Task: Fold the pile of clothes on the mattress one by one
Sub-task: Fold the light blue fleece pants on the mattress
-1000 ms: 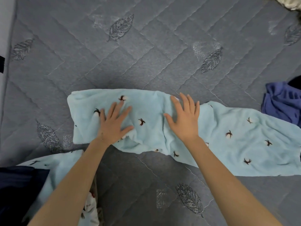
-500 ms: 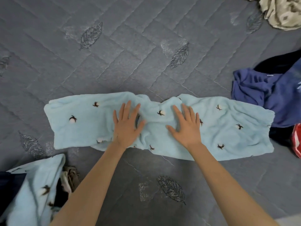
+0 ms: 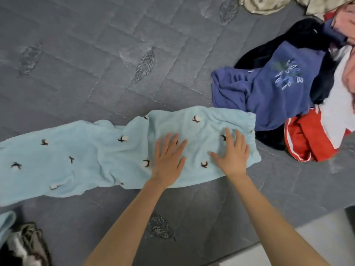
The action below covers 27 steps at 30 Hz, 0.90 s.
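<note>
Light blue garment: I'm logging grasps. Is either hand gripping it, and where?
Nothing is gripped. The left hand and right hand lie flat, fingers straight, on the light blue garment near its right end.

The head-worn wide-angle camera looks steeply down at the mattress [image 3: 92,60] from close above.

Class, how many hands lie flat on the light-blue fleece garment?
2: left hand near the middle of the light-blue fleece garment, right hand by its gathered end; none seems hidden.
</note>
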Tool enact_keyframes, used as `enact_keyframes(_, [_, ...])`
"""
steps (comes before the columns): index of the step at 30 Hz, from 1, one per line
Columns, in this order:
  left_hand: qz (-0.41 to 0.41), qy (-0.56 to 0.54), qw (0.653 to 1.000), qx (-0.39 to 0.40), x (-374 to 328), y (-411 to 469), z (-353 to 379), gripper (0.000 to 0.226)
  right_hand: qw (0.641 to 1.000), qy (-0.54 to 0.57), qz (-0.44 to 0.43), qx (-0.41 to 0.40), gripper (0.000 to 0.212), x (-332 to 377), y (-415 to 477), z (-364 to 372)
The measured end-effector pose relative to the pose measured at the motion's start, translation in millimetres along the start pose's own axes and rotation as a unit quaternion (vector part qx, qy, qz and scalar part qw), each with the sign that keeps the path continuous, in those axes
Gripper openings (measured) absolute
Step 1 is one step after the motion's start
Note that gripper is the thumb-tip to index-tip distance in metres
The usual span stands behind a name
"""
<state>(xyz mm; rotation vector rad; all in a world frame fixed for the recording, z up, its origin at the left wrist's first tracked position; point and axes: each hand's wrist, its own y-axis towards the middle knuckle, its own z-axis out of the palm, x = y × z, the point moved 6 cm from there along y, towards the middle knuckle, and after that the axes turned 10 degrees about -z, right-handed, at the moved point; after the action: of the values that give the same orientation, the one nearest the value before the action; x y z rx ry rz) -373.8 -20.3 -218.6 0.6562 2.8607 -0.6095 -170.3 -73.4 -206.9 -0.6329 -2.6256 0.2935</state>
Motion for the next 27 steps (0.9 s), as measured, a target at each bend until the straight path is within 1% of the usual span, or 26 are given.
enact_keyframes(1, [0.002, 0.015, 1.0, 0.028, -10, 4, 9, 0.057, 1.0, 0.009, 0.021, -0.003, 0.103, -12, 3, -3])
enact_keyframes(3, [-0.016, 0.028, 0.994, 0.104, -20, 10, 29, 0.057, 0.999, 0.006, 0.046, 0.022, 0.111, -32, 10, -5])
enact_keyframes(5, [-0.04, 0.033, 0.988, 0.144, -22, 15, 38, 0.057, 0.998, 0.0, 0.052, 0.035, 0.113, -43, 14, -5])
enact_keyframes(7, [-0.055, 0.03, 0.986, 0.153, -23, 17, 39, 0.056, 0.998, 0.029, 0.049, -0.009, 0.11, -48, 17, -9])
enact_keyframes(9, [-0.062, 0.025, 0.986, 0.152, -24, 18, 38, 0.057, 0.991, 0.096, 0.063, -0.066, 0.107, -56, 20, -16])
enact_keyframes(10, [-0.062, 0.02, 0.987, 0.148, -25, 18, 36, 0.058, 0.983, 0.147, 0.081, -0.076, 0.107, -63, 22, -16])
enact_keyframes(12, [-0.063, -0.005, 0.989, 0.133, -26, 17, 33, 0.07, 0.952, 0.263, 0.141, -0.062, 0.107, -76, 29, -15])
enact_keyframes(13, [-0.064, -0.017, 0.99, 0.124, -27, 17, 30, 0.076, 0.935, 0.309, 0.167, -0.051, 0.102, -80, 32, -14])
enact_keyframes(15, [-0.076, -0.047, 0.991, 0.098, -30, 16, 24, 0.079, 0.911, 0.365, 0.186, -0.039, 0.082, -82, 38, -14])
enact_keyframes(16, [-0.088, -0.067, 0.99, 0.083, -33, 16, 19, 0.08, 0.903, 0.384, 0.191, -0.031, 0.072, -82, 39, -14])
enact_keyframes(18, [-0.112, -0.099, 0.987, 0.061, -40, 18, 10, 0.08, 0.893, 0.399, 0.209, 0.011, 0.047, -79, 39, -14])
enact_keyframes(19, [-0.124, -0.124, 0.983, 0.058, -44, 20, 7, 0.078, 0.895, 0.388, 0.218, 0.033, 0.039, -78, 37, -14])
enact_keyframes(20, [-0.141, -0.163, 0.975, 0.06, -47, 24, 6, 0.071, 0.911, 0.352, 0.212, 0.045, 0.034, -76, 36, -19])
enact_keyframes(21, [-0.16, -0.208, 0.963, 0.066, -50, 28, 5, 0.063, 0.932, 0.306, 0.187, 0.041, 0.031, -72, 36, -26])
enact_keyframes(22, [-0.176, -0.246, 0.95, 0.076, -52, 31, 6, 0.056, 0.947, 0.285, 0.147, 0.024, 0.03, -65, 36, -35])
enact_keyframes(23, [-0.184, -0.27, 0.941, 0.086, -57, 33, 5, 0.054, 0.95, 0.296, 0.103, 0.004, 0.027, -57, 36, -43])
enact_keyframes(24, [-0.185, -0.28, 0.937, 0.097, -63, 34, 5, 0.056, 0.945, 0.32, 0.069, -0.01, 0.027, -48, 33, -53])
enact_keyframes(25, [-0.178, -0.286, 0.936, 0.103, -70, 35, 3, 0.057, 0.942, 0.331, 0.048, -0.021, 0.029, -41, 31, -63])
enact_keyframes(27, [-0.162, -0.294, 0.936, 0.11, -88, 38, -5, 0.059, 0.948, 0.315, 0.018, -0.048, 0.03, -34, 31, -87])
